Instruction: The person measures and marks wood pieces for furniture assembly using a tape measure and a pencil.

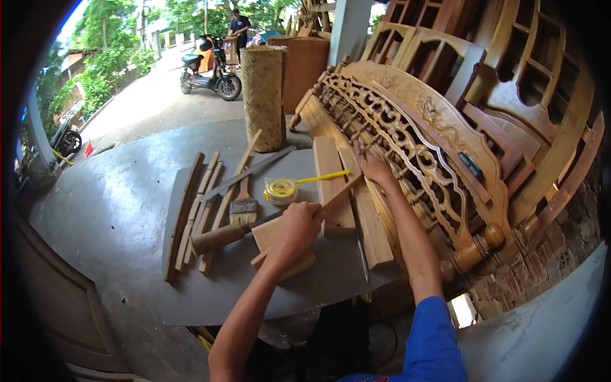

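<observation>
My left hand (299,224) is closed on the near end of a reddish-brown wooden strip (342,194), which slants up across two pale boards. At the strip's far end, my right hand (377,169) has its fingers closed; a narrow brown shape by the fingertips is hard to make out. One thick board (330,184) and a longer one (369,223) lie under the strip. Beside them sits a clear-cased tape measure (280,190), its yellow tape (323,176) drawn out onto the board. Wooden blocks (296,262) lie beneath my left wrist.
Left on the grey tabletop (280,302) are a paintbrush (244,209), a wooden-handled tool (218,239), a long metal blade (248,173) and several thin sticks (186,216). Carved wooden panels (414,121) lean at right. A woven roll (263,95) stands behind; a person (239,28) and motorbike (213,73) are farther off.
</observation>
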A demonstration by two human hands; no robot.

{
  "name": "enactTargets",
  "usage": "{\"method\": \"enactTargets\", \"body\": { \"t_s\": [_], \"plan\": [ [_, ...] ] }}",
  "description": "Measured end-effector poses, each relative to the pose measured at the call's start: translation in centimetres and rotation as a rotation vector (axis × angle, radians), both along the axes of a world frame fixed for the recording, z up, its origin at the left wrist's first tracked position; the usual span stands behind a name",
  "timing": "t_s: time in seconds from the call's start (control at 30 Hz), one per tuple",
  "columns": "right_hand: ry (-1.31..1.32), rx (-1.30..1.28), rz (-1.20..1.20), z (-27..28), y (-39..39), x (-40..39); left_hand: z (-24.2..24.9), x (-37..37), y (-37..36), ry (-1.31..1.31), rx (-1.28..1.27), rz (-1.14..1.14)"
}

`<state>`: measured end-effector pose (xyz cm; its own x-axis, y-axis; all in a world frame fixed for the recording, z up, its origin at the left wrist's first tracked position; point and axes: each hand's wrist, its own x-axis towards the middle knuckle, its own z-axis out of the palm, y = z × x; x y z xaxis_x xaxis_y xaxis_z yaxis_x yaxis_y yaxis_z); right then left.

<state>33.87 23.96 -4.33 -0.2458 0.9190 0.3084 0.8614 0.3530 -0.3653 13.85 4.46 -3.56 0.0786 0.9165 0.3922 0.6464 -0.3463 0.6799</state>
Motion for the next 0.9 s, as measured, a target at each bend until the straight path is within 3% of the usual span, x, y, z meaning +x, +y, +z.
{"method": "enactTargets", "body": {
  "t_s": [0.1,0.13,0.17,0.23,0.3,0.33,0.4,0.47,0.53,0.63,0.67,0.77,0.87,0.9],
  "plan": [
    [-0.183,0.063,-0.003,0.6,-5.9,-3.1,0.4,-0.1,0.0,-0.023,-0.073,-0.012],
    [-0.226,0.033,0.146,1.7,-9.3,-4.2,-0.1,-0.1,0.2,-0.027,-0.043,-0.001],
    [-0.218,0.194,0.241,-0.4,-10.7,-4.3,-0.3,0.0,0.2,-0.019,-0.026,-0.002],
    [-0.159,0.115,0.367,-0.4,-9.4,-3.2,-0.4,-0.1,0.2,0.009,0.0,-0.008],
    [-0.202,-0.037,0.091,-0.1,-4.4,-1.2,-0.3,-0.2,0.3,0.006,-0.062,-0.014],
    [-0.088,-0.04,-0.018,-1.1,-1.7,0.0,-0.5,-0.2,0.4,0.014,-0.06,-0.006],
    [-0.18,-0.029,-0.027,-2.0,0.8,-0.8,-0.6,-0.5,0.8,0.013,-0.085,-0.005],
    [-0.336,-0.042,0.017,0.8,-4.5,-3.3,-0.6,-0.5,0.6,0.0,-0.063,-0.002],
    [-0.268,0.264,0.315,-1.8,-8.7,-5.0,-0.5,-0.2,0.4,0.007,-0.054,0.009],
    [-0.28,0.146,0.51,-0.5,-8.8,-3.9,-0.2,0.0,-0.2,0.041,-0.057,0.023],
    [-0.356,0.058,0.425,0.1,-6.6,-2.7,-0.1,0.0,-0.4,0.038,-0.054,0.013],
    [-0.188,-0.017,-0.03,-0.9,-0.8,-1.0,-0.3,-0.3,0.3,0.017,-0.044,0.003],
    [-0.241,-0.094,0.029,1.3,-5.9,-3.9,-0.3,-0.4,0.0,-0.012,-0.057,-0.005],
    [-0.311,-0.041,0.147,1.2,-8.4,-4.8,0.0,-0.4,0.1,-0.019,-0.054,-0.012]
  ]
}}
